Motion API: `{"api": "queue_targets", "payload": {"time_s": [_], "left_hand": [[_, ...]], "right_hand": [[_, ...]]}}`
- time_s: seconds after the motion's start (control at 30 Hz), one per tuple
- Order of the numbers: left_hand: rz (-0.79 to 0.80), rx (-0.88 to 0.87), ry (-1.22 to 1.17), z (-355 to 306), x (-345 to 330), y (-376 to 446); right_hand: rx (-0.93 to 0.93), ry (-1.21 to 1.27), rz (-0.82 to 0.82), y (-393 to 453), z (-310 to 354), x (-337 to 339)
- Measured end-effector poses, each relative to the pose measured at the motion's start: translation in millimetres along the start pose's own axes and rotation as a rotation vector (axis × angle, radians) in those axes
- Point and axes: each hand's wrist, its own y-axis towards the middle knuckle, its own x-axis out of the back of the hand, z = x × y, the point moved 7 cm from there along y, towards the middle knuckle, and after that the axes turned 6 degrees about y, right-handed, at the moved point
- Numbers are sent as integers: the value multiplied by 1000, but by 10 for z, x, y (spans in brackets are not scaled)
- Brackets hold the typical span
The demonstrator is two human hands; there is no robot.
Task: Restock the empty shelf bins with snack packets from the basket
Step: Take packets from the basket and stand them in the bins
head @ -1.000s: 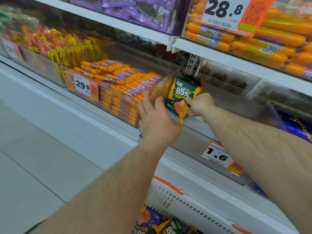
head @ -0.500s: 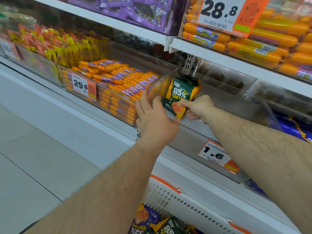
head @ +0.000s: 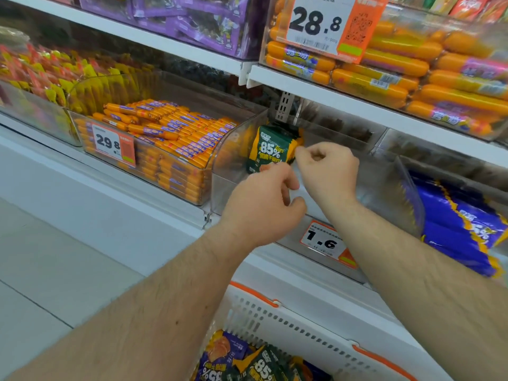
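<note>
— Right, two bare hands are up at the clear plastic bin (head: 231, 160), glossy walls and a curved front corner. What's inside?

— One green-and-orange snack packet (head: 270, 149), crinkly foil with "85%" printed on it, standing upright at the bin's 11 o'clock corner.

— And the grip?

— The right hand (head: 327, 171) has its fingers curled, pinching the packet's right edge. The left hand (head: 264, 207) sits at 6 o'clock below the packet, fingers curled loosely; whether it touches the foil, I can't tell.

— Different from a second ago?

— Yes, the left hand lay flat against the bin wall then; it has since curled and pulled back.

— The stock?

— At 6 o'clock, a white perforated basket (head: 302, 325) with orange trim holds at least three shiny packets (head: 247, 364), purple and green.
</note>
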Motion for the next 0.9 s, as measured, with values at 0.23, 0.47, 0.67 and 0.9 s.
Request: {"api": "queue_targets", "payload": {"time_s": [0.23, 0.47, 0.67, 0.9], "left_hand": [[994, 62, 431, 246, -864, -677], [1289, 77, 614, 500, -1119, -1024], [1298, 97, 618, 515, -1167, -1025], [1279, 116, 601, 531, -1205, -957]], "right_hand": [[236, 310, -175, -1081, -83, 663], [-261, -14, 316, -2272, -1616, 29], [-631, -472, 838, -3257, -2502, -443], [-692, -811, 896, -3647, -2698, -687]]}}
